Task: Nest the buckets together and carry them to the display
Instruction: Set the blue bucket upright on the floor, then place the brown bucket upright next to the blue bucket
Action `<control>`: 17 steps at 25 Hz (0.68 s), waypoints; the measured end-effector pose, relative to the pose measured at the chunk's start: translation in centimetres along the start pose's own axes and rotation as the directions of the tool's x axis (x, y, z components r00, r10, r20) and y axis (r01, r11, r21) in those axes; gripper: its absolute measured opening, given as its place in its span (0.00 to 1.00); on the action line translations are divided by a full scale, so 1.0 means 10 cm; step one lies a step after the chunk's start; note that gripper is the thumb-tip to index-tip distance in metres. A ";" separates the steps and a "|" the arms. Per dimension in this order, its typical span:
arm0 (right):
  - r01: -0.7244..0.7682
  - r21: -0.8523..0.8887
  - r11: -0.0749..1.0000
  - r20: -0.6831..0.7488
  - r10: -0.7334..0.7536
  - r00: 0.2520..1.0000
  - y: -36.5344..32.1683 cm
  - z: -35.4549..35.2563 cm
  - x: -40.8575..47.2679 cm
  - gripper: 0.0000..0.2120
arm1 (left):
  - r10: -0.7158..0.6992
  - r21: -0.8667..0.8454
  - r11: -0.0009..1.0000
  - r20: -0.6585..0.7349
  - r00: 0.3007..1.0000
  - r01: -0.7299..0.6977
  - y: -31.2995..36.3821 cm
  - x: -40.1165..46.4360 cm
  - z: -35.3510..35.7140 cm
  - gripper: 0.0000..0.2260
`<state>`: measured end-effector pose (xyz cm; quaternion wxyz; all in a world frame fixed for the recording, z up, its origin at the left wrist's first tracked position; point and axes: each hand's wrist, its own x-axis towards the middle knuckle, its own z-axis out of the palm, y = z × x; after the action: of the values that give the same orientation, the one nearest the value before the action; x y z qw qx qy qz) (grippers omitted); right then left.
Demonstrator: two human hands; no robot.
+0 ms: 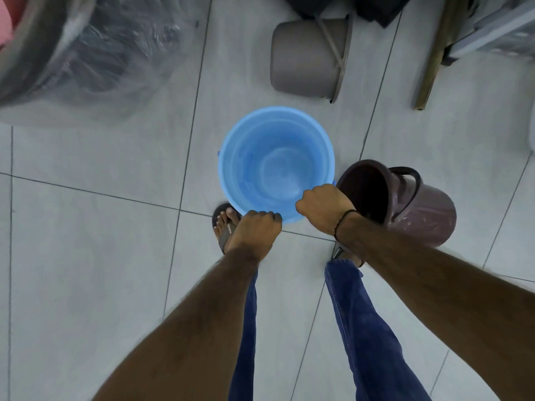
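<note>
Nesting step, buckets not yet together. Blue bucket stands upright and empty on the tiled floor, right in front of the person's feet. Left hand is curled over the near rim of the blue bucket, fingers closed on the edge, seems to be steadying it. Right hand is fisted on the rim of a brown bucket, which is tipped on its side, mouth facing the blue one, its rim just beside the blue rim on the right; handle flopped along its far side. Cannot tell if the brown bucket is lifted or resting on the floor. A grey bucket lies on its side further off, well apart from both, untouched, handle loose across it. Plastic-wrapped goods sit at the upper left.

Judgement: the two buckets in hand are being paired; one goes into the other. The next move calls for turning the brown bucket upright, lining its base over the blue mouth and lowering it straight, with the left hand keeping the blue one from sliding. Handle must stay out of the rim gap. Grey bucket remains to be added, then the carry to the display, which is not in view.
</note>
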<state>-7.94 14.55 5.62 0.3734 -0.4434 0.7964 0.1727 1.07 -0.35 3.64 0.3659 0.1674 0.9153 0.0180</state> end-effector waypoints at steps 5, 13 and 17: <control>-0.044 0.054 0.998 0.004 0.043 0.999 0.03 0.58 -0.09 0.12 | -0.058 -0.002 0.998 -0.030 0.998 0.058 0.43 0.15 0.37 0.15; -0.086 0.030 0.996 -0.048 0.087 0.995 0.98 0.75 -0.88 0.16 | -0.164 -0.436 0.897 -0.173 0.971 0.073 1.44 0.20 0.00 0.24; 0.164 -0.378 0.911 0.104 -0.134 0.986 1.42 0.94 -0.85 0.20 | -0.278 -0.835 0.516 0.050 0.959 0.193 2.23 0.67 -0.02 0.25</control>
<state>-12.85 32.91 4.92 0.3212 -0.5604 0.6961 0.3135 2.92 22.81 2.82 0.3585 -0.1522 0.8264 0.4067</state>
